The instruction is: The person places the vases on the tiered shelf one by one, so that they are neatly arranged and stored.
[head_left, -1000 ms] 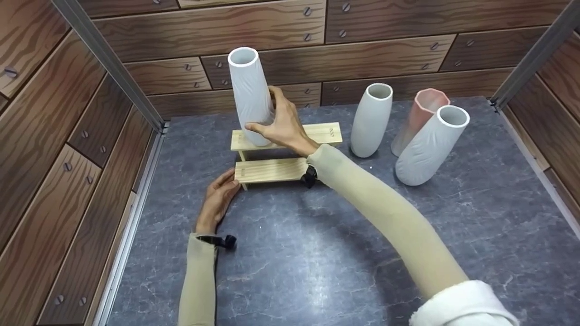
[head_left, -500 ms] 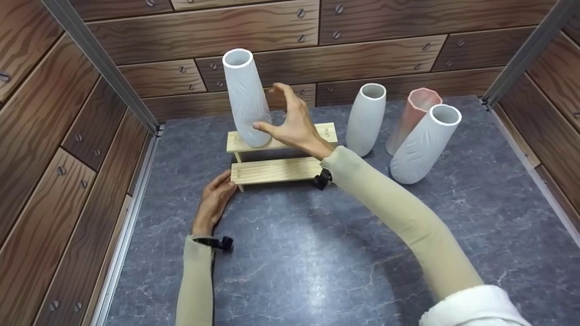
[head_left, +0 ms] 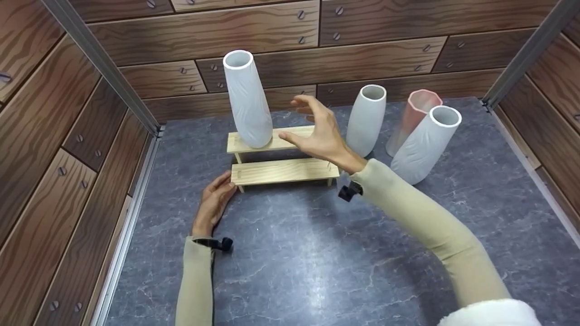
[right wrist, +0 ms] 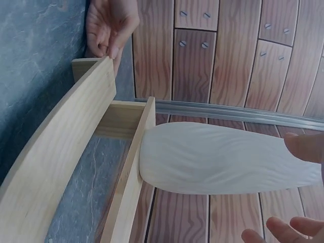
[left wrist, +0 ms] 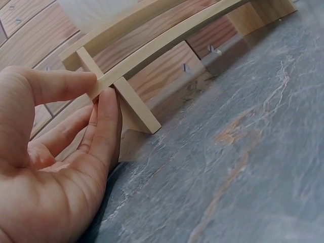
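Observation:
A two-step wooden stand [head_left: 285, 171] has a tall white vase [head_left: 249, 104] upright on the left of its upper step. My left hand [head_left: 213, 201] pinches the left end of the lower step; in the left wrist view the thumb of that hand [left wrist: 55, 152] lies above the step's corner [left wrist: 104, 83] and the fingers below. My right hand [head_left: 321, 136] hangs over the upper step's right part, right of the vase, thumb and fingers spread, touching nothing. In the right wrist view the vase [right wrist: 223, 157] stands on the step with the right thumb [right wrist: 304, 147] near it.
Right of the stand are a smaller white vase [head_left: 367, 120], a pink ribbed vase [head_left: 405, 122] and another white vase [head_left: 423, 147] close together on the dark marbled surface [head_left: 281, 253]. Wood-patterned walls [head_left: 253, 27] enclose the back and sides.
My right hand has let go of the tall vase and moved right, away from it. The vase stays on the upper step. My left hand keeps its place at the stand.

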A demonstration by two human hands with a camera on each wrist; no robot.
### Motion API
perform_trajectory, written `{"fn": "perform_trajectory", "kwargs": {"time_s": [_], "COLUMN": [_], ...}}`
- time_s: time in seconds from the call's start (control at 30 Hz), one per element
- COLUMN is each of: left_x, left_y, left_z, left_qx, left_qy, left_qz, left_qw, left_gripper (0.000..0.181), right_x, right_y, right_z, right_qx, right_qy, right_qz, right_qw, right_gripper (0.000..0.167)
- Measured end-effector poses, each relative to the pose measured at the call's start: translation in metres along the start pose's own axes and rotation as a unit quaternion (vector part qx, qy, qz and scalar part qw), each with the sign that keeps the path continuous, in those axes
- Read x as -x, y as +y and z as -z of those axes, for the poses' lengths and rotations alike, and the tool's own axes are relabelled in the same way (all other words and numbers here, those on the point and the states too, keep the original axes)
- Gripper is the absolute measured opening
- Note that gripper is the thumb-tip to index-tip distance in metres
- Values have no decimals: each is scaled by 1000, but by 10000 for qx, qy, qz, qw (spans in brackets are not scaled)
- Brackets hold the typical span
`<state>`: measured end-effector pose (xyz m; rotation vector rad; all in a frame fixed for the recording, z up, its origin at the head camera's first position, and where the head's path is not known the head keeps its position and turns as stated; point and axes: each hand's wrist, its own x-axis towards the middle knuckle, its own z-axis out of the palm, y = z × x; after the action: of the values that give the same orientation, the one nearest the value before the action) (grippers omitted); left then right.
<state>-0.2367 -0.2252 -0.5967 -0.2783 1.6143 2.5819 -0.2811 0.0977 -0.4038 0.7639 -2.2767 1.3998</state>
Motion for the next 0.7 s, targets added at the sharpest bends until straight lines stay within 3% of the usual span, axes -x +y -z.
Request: {"fn": "perform_trajectory", "kwargs": {"time_s": [0.37, 0.7], "left_x": [-1, -2], "left_y": [-2, -4], "left_z": [1, 5], "left_qx": [-3, -75], "left_qy": [-56, -175], "left_qz": [-64, -120], "left_qw": [10000, 9997], "left_gripper": [57, 59], "right_x": [44, 77], "right_y": [11, 26], "right_z": [37, 77], "right_qx": [-116, -127], "right_qy": [-170, 74], "right_qz": [-191, -479], "right_qw": [9996, 9987], "right_gripper": [76, 74]}}
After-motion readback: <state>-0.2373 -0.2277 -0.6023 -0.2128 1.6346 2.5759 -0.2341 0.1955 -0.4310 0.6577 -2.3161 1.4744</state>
